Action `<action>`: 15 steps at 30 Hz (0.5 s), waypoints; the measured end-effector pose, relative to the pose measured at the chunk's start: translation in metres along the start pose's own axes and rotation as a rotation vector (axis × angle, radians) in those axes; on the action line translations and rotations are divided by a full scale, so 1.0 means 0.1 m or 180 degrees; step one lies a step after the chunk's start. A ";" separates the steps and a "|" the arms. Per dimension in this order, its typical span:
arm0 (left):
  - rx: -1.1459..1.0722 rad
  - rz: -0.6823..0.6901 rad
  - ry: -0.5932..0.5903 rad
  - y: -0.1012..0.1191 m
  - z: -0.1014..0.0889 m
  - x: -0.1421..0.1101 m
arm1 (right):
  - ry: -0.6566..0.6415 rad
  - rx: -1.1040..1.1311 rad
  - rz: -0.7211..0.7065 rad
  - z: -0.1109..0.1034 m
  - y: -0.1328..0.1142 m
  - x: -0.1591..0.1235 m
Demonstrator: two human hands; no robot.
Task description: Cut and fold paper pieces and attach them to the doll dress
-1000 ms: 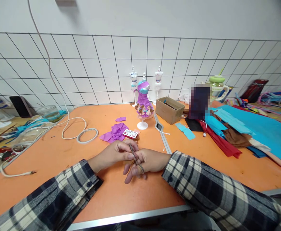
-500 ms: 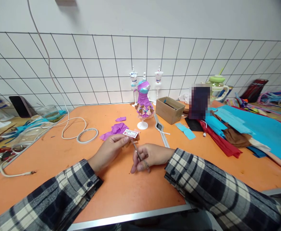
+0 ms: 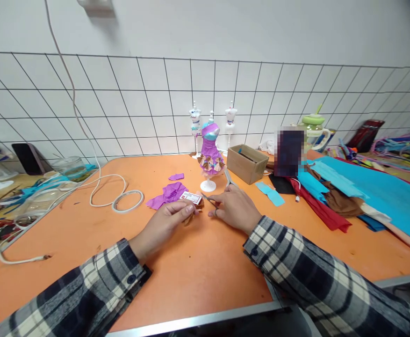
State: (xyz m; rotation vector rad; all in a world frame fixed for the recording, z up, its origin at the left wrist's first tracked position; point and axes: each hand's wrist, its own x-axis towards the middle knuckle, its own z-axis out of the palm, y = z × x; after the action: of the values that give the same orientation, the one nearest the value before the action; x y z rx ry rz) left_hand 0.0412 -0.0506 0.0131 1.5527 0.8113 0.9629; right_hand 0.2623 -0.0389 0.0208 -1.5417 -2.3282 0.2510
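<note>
My left hand (image 3: 166, 223) rests on the orange table (image 3: 190, 276), fingers pinched on a small brown paper piece (image 3: 191, 216). My right hand (image 3: 233, 209) lies just to its right, fingers closed round small metal scissors (image 3: 209, 200) whose tips point left toward a little red and white box (image 3: 191, 198). Crumpled purple paper (image 3: 169, 193) lies behind the box. A small mannequin in a purple dress (image 3: 210, 152) stands on a white base beyond both hands.
A cardboard box (image 3: 247, 163) sits right of the mannequin. Blue, red and brown paper sheets (image 3: 345, 187) cover the right side. A tape roll (image 3: 128, 200) and white cable (image 3: 96, 187) lie left. Two bare mannequins (image 3: 230, 117) stand by the wire grid (image 3: 120, 107).
Both hands have moved forward across the table toward the little box and purple paper. The right hand has drawn apart from the left, taking the scissors with it.
</note>
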 end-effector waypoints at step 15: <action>0.0550 -0.0380 -0.0249 -0.09 0.06 -0.06 | -0.0383 -0.0072 -0.0115 -0.13 0.07 -0.01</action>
State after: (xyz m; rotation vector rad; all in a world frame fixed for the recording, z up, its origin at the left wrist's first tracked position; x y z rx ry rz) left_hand 0.0439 -0.0563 0.0024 1.6585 0.9405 0.7568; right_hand 0.2732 -0.0372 0.0301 -1.5329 -2.4567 0.3177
